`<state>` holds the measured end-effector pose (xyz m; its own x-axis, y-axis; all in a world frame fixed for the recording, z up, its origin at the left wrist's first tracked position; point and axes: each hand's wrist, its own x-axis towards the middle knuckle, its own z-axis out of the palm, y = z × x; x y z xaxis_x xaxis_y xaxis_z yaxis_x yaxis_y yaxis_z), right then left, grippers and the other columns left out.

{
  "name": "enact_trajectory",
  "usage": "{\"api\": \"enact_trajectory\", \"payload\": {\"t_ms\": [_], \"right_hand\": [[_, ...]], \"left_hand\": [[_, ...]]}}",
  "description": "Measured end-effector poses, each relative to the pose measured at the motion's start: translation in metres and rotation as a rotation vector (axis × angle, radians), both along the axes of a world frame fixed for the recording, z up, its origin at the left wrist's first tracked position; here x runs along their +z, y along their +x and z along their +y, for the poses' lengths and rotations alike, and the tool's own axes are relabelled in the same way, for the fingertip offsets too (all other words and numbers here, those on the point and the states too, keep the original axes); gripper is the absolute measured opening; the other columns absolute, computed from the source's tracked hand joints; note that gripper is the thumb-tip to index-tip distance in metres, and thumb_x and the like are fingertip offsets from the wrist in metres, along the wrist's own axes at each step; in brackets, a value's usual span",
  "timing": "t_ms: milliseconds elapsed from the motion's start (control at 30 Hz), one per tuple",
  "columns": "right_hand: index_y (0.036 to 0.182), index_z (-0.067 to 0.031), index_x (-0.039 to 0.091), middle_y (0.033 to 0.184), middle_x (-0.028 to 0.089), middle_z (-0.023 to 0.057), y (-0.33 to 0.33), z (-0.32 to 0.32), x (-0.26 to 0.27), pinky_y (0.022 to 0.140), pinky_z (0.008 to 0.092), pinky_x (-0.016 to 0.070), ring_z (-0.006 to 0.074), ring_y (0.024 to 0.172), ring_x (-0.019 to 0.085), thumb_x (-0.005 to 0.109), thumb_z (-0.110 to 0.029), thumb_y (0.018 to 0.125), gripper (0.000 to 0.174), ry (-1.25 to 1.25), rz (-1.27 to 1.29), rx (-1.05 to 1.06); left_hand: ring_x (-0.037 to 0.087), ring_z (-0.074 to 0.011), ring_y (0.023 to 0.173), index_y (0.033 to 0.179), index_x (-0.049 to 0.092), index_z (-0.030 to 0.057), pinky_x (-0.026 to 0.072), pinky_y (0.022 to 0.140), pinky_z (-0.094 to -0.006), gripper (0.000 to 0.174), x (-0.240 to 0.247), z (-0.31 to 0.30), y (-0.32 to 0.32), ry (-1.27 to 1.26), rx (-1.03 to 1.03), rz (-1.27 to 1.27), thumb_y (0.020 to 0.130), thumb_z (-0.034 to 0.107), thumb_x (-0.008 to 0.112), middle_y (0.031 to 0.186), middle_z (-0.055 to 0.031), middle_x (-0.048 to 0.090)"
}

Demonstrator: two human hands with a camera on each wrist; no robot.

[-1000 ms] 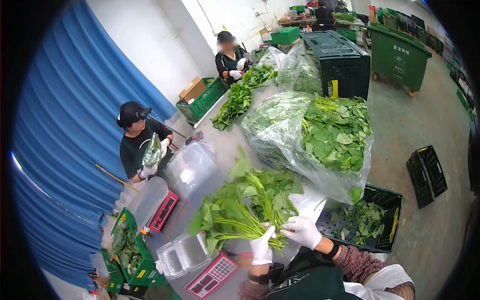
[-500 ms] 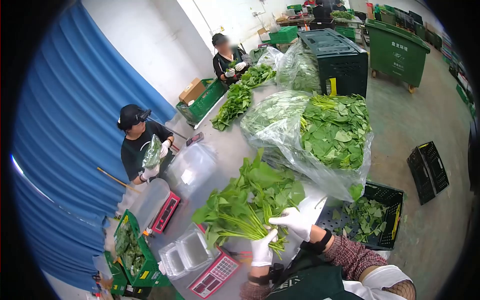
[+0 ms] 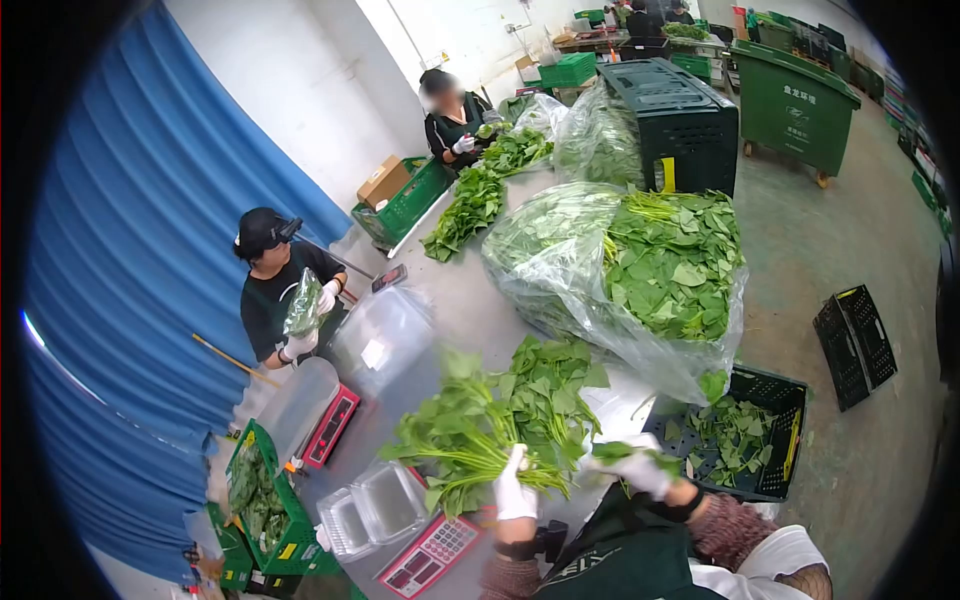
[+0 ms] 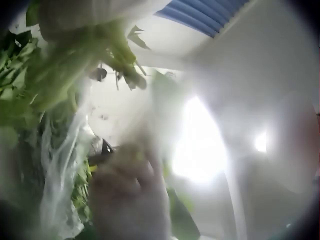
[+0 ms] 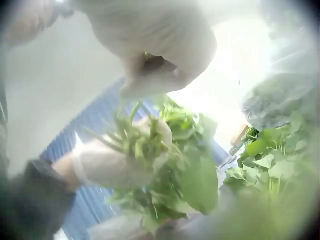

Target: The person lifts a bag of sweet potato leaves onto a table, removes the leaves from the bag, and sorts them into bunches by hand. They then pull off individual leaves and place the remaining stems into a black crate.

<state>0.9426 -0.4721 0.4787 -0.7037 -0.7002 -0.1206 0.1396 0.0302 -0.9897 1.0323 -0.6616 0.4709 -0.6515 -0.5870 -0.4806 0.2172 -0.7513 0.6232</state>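
Observation:
The gloved left hand (image 3: 515, 487) grips a bunch of leafy green stems (image 3: 470, 430); the leaves fan out to the upper left and the stem ends stick out past the fingers. To its right, a little apart, the gloved right hand (image 3: 642, 470) is blurred, with a small leafy sprig (image 3: 608, 452) in its fingers. In the right wrist view the right hand (image 5: 150, 45) has curled fingers above the stem ends (image 5: 145, 142) in the left hand (image 5: 112, 162). More leafy greens (image 3: 553, 385) lie beside the bunch on the table.
A plastic bag of greens (image 3: 665, 270) stands behind the hands. At the right is a black crate (image 3: 795, 440) with loose leaves. Clear plastic boxes (image 3: 372, 508) and a red scale (image 3: 432, 555) sit at the left. Two people (image 3: 285, 290) (image 3: 455, 120) stand across the table.
The right hand has come away from the bunch, moving right and slightly down with a sprig. The left hand keeps its grip and has shifted slightly left.

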Motion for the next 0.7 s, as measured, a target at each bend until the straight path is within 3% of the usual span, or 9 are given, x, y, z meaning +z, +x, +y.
{"api": "enact_trajectory", "payload": {"t_ms": [100, 167, 233, 267, 333, 400, 500, 567, 700], "right_hand": [[0.087, -0.0006, 0.064, 0.075, 0.065, 0.0092, -0.024, 0.073, -0.005, 0.054, 0.0261, 0.0472, 0.014, 0.062, 0.061, 0.068, -0.024, 0.078, 0.025, -0.056, -0.3, -0.239], [0.096, -0.0005, 0.062, 0.085, 0.064, 0.0136, -0.047, 0.13, -0.01, 0.059, 0.0302, 0.0489, 0.0217, 0.067, 0.063, 0.073, -0.027, 0.069, 0.04, 0.973, 0.383, -0.053], [0.101, -0.006, 0.06, 0.088, 0.062, 0.0111, -0.053, 0.159, -0.079, 0.067, 0.0345, 0.0486, 0.0264, 0.077, 0.062, 0.071, -0.023, 0.066, 0.04, 1.682, 0.839, -0.155], [0.103, -0.0087, 0.059, 0.087, 0.06, 0.0109, -0.044, 0.139, -0.012, 0.067, 0.0352, 0.0485, 0.0261, 0.076, 0.061, 0.07, -0.026, 0.066, 0.043, 1.375, 0.843, -0.098], [0.102, -0.0092, 0.061, 0.088, 0.06, 0.0099, -0.034, 0.094, 0.032, 0.067, 0.0346, 0.0485, 0.0244, 0.078, 0.061, 0.069, -0.023, 0.069, 0.037, 0.653, 0.927, -0.217], [0.105, -0.0111, 0.061, 0.081, 0.056, 0.007, -0.022, 0.044, 0.049, 0.063, 0.0301, 0.047, 0.0202, 0.073, 0.059, 0.066, -0.022, 0.075, 0.032, 0.155, 0.712, -0.18], [0.1, -0.01, 0.063, 0.072, 0.053, 0.0065, -0.024, -0.017, 0.057, 0.059, 0.0292, 0.0452, 0.0227, 0.066, 0.055, 0.065, -0.034, 0.076, 0.034, 0.163, 0.875, -0.259], [0.086, -0.0077, 0.065, 0.065, 0.054, 0.0065, -0.033, -0.036, 0.048, 0.056, 0.0299, 0.0443, 0.0228, 0.06, 0.055, 0.067, -0.039, 0.074, 0.033, 0.407, 0.68, -0.071], [0.077, -0.0062, 0.065, 0.061, 0.055, 0.0075, -0.032, -0.052, 0.028, 0.053, 0.0311, 0.0429, 0.0212, 0.055, 0.054, 0.068, -0.044, 0.072, 0.038, 0.111, 0.431, -0.004]], "left_hand": [[0.052, -0.01, 0.06, 0.088, 0.06, 0.0042, 0.0426, 0.054, -0.0238, 0.009, 0.014, -0.01, 0.007, -0.085, 0.013, -0.063, 0.079, 0.001, 0.062, 0.073, -0.0011, 0.057], [0.052, -0.01, 0.06, 0.089, 0.06, 0.0037, 0.0427, 0.053, -0.0238, 0.011, 0.019, -0.004, 0.008, -0.079, 0.003, -0.085, 0.079, 0.0, 0.062, 0.075, -0.0022, 0.057], [0.052, -0.0101, 0.06, 0.089, 0.06, 0.0033, 0.0427, 0.053, -0.0239, 0.013, 0.024, 0.005, 0.005, -0.075, -0.022, -0.099, 0.078, -0.001, 0.063, 0.076, -0.0033, 0.058], [0.052, -0.0099, 0.059, 0.09, 0.059, 0.0029, 0.0424, 0.052, -0.0234, 0.013, 0.027, 0.009, 0.002, -0.074, -0.072, -0.089, 0.078, -0.002, 0.063, 0.077, -0.0039, 0.058], [0.052, -0.0095, 0.058, 0.09, 0.059, 0.0018, 0.0408, 0.051, -0.0212, 0.014, 0.024, 0.014, -0.002, -0.062, -0.176, -0.066, 0.077, -0.003, 0.063, 0.077, -0.0053, 0.059], [0.052, -0.0093, 0.058, 0.09, 0.059, 0.0013, 0.0403, 0.051, -0.0208, 0.014, 0.023, 0.023, -0.006, -0.103, -0.224, -0.068, 0.077, -0.003, 0.063, 0.077, -0.0053, 0.06], [0.051, -0.0088, 0.058, 0.091, 0.058, 0.0005, 0.0397, 0.052, -0.0205, 0.014, 0.029, 0.031, -0.005, -0.174, -0.311, -0.057, 0.078, 0.0, 0.063, 0.078, -0.0057, 0.06], [0.05, -0.0087, 0.059, 0.092, 0.057, 0.0008, 0.0401, 0.054, -0.0213, 0.013, 0.029, 0.033, -0.002, -0.156, -0.317, 0.004, 0.08, 0.002, 0.062, 0.079, -0.0064, 0.061], [0.049, -0.0083, 0.06, 0.093, 0.057, 0.0008, 0.0395, 0.055, -0.0214, 0.012, 0.032, 0.034, 0.003, -0.249, -0.301, -0.013, 0.082, 0.005, 0.06, 0.08, -0.0061, 0.061]]}}
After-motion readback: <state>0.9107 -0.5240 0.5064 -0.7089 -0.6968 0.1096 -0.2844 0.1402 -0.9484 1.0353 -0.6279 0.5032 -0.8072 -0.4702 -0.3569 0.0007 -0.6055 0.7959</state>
